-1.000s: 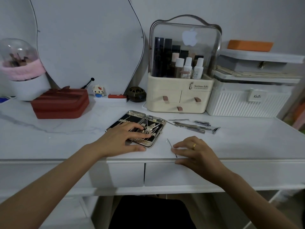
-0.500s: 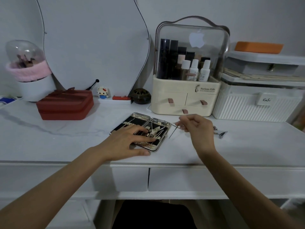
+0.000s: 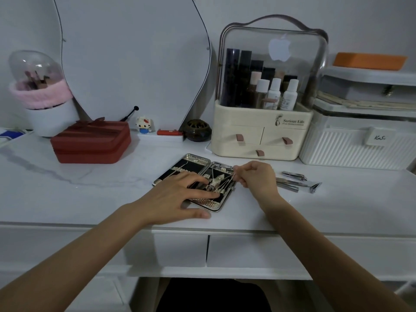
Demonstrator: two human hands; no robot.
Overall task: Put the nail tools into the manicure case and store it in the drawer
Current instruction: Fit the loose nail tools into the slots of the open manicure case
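The manicure case (image 3: 180,164) lies open flat on the white table, black inside with a shiny patterned rim. Several metal tools sit in its right half. My left hand (image 3: 180,194) rests on the case with fingers spread flat across it. My right hand (image 3: 255,177) is at the case's right edge and pinches a thin metal tool (image 3: 226,182), whose tip points down-left into the right half. More loose nail tools (image 3: 295,181), clippers among them, lie on the table just right of my right hand. Two drawers (image 3: 247,251) sit under the table's front edge, both closed.
A cream cosmetics organiser (image 3: 261,136) with a clear lid stands behind the case. A white ribbed box (image 3: 351,149) is at the back right, a red case (image 3: 90,143) at the back left, a mirror (image 3: 126,64) behind. Small ornaments line the wall.
My right hand picked the thin tool up from the table's front edge, carried it up and left, and now holds it over the case's right half. My left hand stayed on the case.
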